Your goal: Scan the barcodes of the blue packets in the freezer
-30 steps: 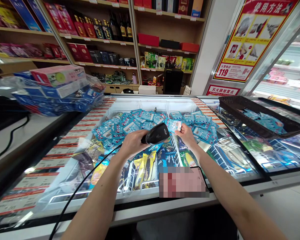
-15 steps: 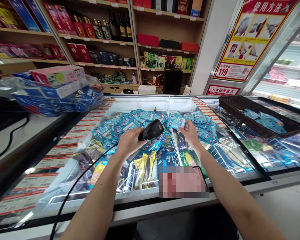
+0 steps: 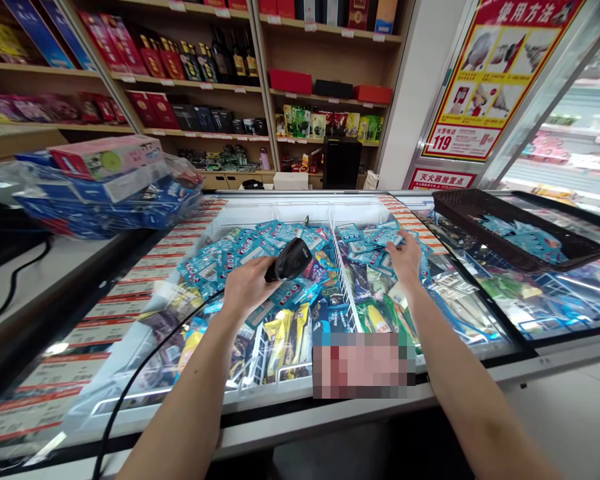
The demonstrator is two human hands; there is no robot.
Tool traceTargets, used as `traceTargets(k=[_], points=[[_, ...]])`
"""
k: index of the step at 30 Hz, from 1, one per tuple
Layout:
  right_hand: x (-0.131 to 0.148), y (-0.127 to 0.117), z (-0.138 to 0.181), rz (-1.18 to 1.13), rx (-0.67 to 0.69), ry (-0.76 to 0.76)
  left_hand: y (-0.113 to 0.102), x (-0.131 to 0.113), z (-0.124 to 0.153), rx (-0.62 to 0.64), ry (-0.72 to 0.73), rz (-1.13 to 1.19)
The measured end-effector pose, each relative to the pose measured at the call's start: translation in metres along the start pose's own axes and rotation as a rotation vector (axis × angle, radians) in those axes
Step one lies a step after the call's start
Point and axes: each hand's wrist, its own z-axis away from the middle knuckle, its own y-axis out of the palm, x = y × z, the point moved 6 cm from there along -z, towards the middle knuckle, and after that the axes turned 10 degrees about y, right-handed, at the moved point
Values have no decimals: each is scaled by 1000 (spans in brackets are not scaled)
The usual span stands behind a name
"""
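Note:
My left hand is wrapped round the handle of a black barcode scanner, whose head points right over the freezer. A black cable trails from it toward the lower left. At the right-hand pile of blue packets, my right hand pinches the edge of a blue packet between thumb and fingers. A larger heap of similar blue packets spreads to the left, partly behind the scanner and my left hand. Whether the packets lie on the glass or below it, I cannot tell.
A phone-shaped, blurred-out object lies on the freezer's front edge. The brown basket at right holds more blue packets. Plastic-wrapped boxes stand at left. Ice-cream packs show under the glass. Stocked shelves line the back.
My right hand has moved right, from in front of the scanner to the right-hand pile. The scanner stays in my left hand, nearly where it was. The view has shifted slightly.

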Motion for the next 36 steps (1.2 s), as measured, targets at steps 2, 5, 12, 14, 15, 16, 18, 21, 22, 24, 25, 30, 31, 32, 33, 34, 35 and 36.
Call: traceTargets(k=[2, 5, 12, 14, 15, 16, 18, 21, 22, 24, 25, 30, 31, 32, 33, 34, 35, 36], points=[[0, -1, -1, 98, -32, -11, 1, 2, 0, -2, -4, -2], [3, -3, 2, 235, -64, -51, 1, 4, 1, -20, -8, -1], [20, -11, 20, 491, -157, -134, -3, 5, 3, -31, -23, -35], [28, -8, 26, 528, -157, -210, -3, 2, 3, -13, -16, -50], [31, -4, 29, 543, -134, -268, -3, 1, 3, -2, -13, -55], [34, 1, 32, 556, -102, -327, -3, 1, 3, 7, -11, -58], [37, 10, 37, 575, -38, -416, -4, 1, 3, 22, -12, -62], [40, 16, 41, 567, -3, -447, -9, 4, 1, 23, -14, -76], [42, 17, 42, 552, 1, -451, -11, 6, 1, 18, -18, -81], [48, 17, 45, 497, 15, -471, -17, 11, -1, 6, -36, -89], [52, 17, 48, 459, 34, -490, -20, 13, -2, 0, -49, -91], [72, 36, 68, 243, 292, -604, -28, 26, 3, -52, -83, -81], [74, 42, 73, 209, 356, -613, -29, 29, 6, -66, -93, -79], [76, 49, 78, 179, 413, -617, -29, 33, 9, -76, -104, -77], [78, 55, 81, 153, 461, -614, -28, 37, 12, -83, -116, -77], [80, 61, 85, 130, 504, -611, -28, 41, 15, -85, -126, -80], [83, 67, 87, 108, 535, -608, -28, 44, 18, -85, -134, -84], [86, 73, 89, 89, 559, -604, -29, 47, 20, -85, -141, -87]])
